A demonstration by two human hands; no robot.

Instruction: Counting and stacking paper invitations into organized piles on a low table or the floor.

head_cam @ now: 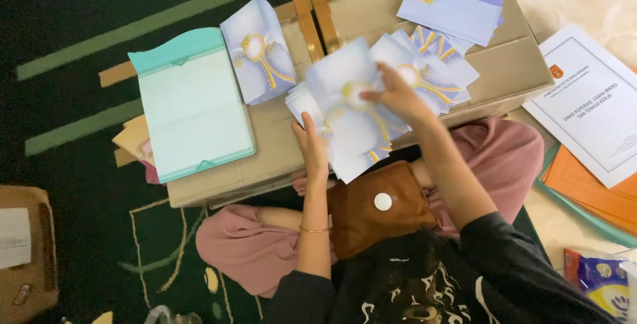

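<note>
A stack of pale blue printed cards (361,131) with a gold and white design rests on a flat cardboard box (279,158) over my lap. My left hand (312,143) holds the stack's lower left edge. My right hand (397,93) pinches the top card near its middle, lifting it off the stack. More of the same cards (434,72) lie fanned just right of my right hand. One card (259,50) leans to the left, and another pile (451,4) sits at the box's far right corner.
A teal-edged folder (192,108) lies on the box's left part. White printed sheets (594,105) and orange folders (590,188) lie on the floor at right. A brown pouch (375,211) sits in my lap. A green patterned carpet (66,98) lies at left.
</note>
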